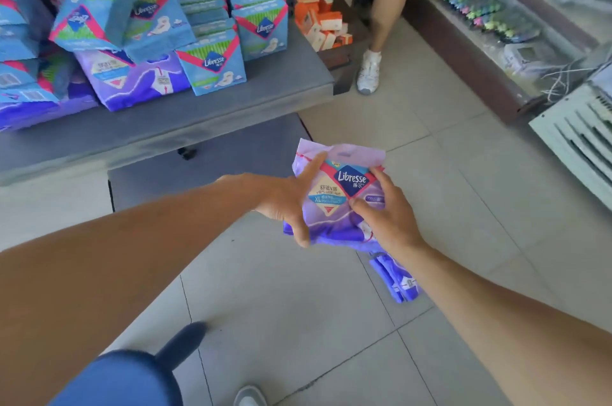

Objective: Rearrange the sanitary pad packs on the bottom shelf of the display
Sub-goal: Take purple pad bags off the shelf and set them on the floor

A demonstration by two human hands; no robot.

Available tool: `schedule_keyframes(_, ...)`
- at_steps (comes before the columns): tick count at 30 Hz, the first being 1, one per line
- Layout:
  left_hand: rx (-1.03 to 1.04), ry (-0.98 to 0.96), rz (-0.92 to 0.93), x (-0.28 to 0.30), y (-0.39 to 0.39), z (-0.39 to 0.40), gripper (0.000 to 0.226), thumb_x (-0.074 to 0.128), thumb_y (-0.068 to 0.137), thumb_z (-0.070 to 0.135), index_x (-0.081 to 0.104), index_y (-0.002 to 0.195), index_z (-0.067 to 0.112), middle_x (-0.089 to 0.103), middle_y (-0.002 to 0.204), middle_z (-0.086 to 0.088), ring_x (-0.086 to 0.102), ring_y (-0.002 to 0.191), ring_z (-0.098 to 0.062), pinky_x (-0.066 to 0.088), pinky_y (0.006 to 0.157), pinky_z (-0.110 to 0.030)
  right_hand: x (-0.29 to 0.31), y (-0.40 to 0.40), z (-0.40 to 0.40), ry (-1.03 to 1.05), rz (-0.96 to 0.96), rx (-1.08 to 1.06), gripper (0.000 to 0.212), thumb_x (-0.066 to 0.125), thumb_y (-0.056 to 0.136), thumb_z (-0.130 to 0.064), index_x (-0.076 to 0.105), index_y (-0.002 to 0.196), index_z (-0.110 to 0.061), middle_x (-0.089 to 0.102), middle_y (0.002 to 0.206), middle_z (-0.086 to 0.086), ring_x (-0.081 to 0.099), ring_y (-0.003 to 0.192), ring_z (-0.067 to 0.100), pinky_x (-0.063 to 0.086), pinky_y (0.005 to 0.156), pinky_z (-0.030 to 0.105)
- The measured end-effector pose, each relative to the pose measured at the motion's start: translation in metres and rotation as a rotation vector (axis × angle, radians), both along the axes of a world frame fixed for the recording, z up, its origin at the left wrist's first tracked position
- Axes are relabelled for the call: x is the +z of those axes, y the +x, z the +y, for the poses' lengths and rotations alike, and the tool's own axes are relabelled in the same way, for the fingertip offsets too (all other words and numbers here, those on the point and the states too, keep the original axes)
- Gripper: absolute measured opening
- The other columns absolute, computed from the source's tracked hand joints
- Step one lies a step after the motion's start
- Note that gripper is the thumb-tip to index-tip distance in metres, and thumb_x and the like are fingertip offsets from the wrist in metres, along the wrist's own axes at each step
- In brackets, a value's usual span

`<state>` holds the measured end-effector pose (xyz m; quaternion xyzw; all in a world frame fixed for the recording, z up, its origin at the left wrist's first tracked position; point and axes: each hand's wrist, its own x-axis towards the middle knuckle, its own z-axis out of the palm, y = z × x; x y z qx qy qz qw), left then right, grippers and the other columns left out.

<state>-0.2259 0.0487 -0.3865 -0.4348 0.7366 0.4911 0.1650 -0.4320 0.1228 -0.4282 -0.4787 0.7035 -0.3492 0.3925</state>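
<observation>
A purple Libresse pad pack is held between both hands above the tiled floor, in front of the grey bottom shelf. My left hand grips its left edge, thumb below and forefinger stretched up along the pack. My right hand pinches its right side, thumb on the front. A second purple pack shows below my right wrist, partly hidden. On the shelf stand blue Libresse packs in rows and loose piles, with larger purple packs under them.
Another person's leg and white shoe stand right of the shelf end. Orange boxes lie behind the shelf. A glass counter and a white slatted unit line the right side. My knee is at the bottom.
</observation>
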Motion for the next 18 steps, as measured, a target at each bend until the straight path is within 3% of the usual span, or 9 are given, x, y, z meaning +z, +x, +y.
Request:
schedule_keyframes(3,-0.044,0.026,0.045,-0.029,-0.049,0.019,0.144,0.087,0.052,0.050,-0.030,0.135,0.056,0.032,0.150,0.004,0.036,0.136,-0.023,0.039,0.107,-0.045,-0.019,-0.039,0.036,0.028,0.002,-0.065,0.054,0.071,0.077,-0.021,0.054,0.128,-0.029,0.069,0.109,-0.003,0.067,0.096,0.005,0.049,0.072,0.008)
schedule_keyframes(6,0.012,-0.100,0.082,-0.062,-0.090,0.042,0.125,0.084,0.064,0.042,-0.013,0.140,0.060,0.033,0.131,-0.005,0.049,0.115,-0.031,0.053,0.091,-0.044,-0.049,-0.071,0.072,0.081,-0.005,-0.166,0.067,0.068,0.071,-0.045,0.046,0.134,-0.041,0.064,0.115,0.002,0.063,0.108,0.012,0.056,0.088,0.033)
schedule_keyframes(8,0.031,-0.111,0.129,-0.082,-0.114,0.058,0.113,0.083,0.068,0.032,0.002,0.144,0.057,0.030,0.125,-0.003,0.047,0.112,-0.028,0.052,0.090,-0.037,-0.069,-0.088,0.099,0.105,-0.017,-0.218,0.072,0.064,0.071,-0.044,0.041,0.138,-0.041,0.060,0.119,0.004,0.059,0.113,0.015,0.055,0.090,0.040)
schedule_keyframes(11,-0.024,-0.108,0.126,-0.107,-0.145,0.079,0.106,0.081,0.067,0.024,0.015,0.144,0.054,0.034,0.120,-0.002,0.046,0.103,-0.021,0.049,0.085,-0.029,-0.092,-0.103,0.140,0.121,-0.027,-0.285,0.080,0.053,0.068,-0.034,0.033,0.145,-0.036,0.055,0.122,0.004,0.053,0.117,0.015,0.052,0.095,0.036)
schedule_keyframes(15,-0.139,-0.057,0.120,-0.150,-0.190,0.105,0.109,0.074,0.053,0.023,0.016,0.137,0.060,0.053,0.118,-0.005,0.061,0.100,-0.027,0.059,0.072,-0.044,-0.138,-0.123,0.185,0.127,-0.090,-0.437,0.082,0.054,0.066,-0.032,0.033,0.144,-0.043,0.055,0.124,0.004,0.058,0.112,0.011,0.052,0.096,0.040)
schedule_keyframes(18,-0.154,-0.017,0.116,-0.179,-0.215,0.125,0.105,0.071,0.052,0.016,0.016,0.134,0.054,0.052,0.116,-0.009,0.065,0.092,-0.029,0.060,0.061,-0.047,-0.159,-0.132,0.212,0.128,-0.107,-0.503,0.082,0.057,0.069,-0.026,0.032,0.146,-0.038,0.059,0.124,0.001,0.063,0.104,0.001,0.054,0.089,0.026)
